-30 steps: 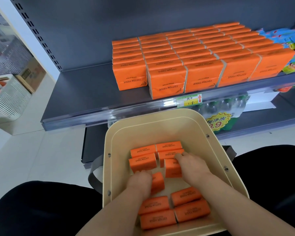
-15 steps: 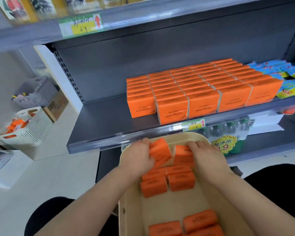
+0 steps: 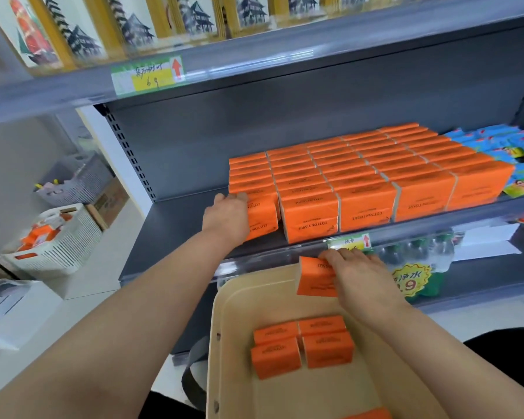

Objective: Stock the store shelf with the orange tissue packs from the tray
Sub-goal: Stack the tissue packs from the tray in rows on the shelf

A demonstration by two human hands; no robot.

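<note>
Now left hand (image 3: 227, 216) grips one shelf pack (image 3: 262, 217); right hand (image 3: 360, 273) grips another pack (image 3: 313, 278); four tray packs (image 3: 303, 346).

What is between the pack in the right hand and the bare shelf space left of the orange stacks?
Mainly the shelf's front lip: the right hand holds its orange tissue pack just below and in front of it, over the tray. The left hand, at the leftmost stack, borders the bare shelf.
</note>
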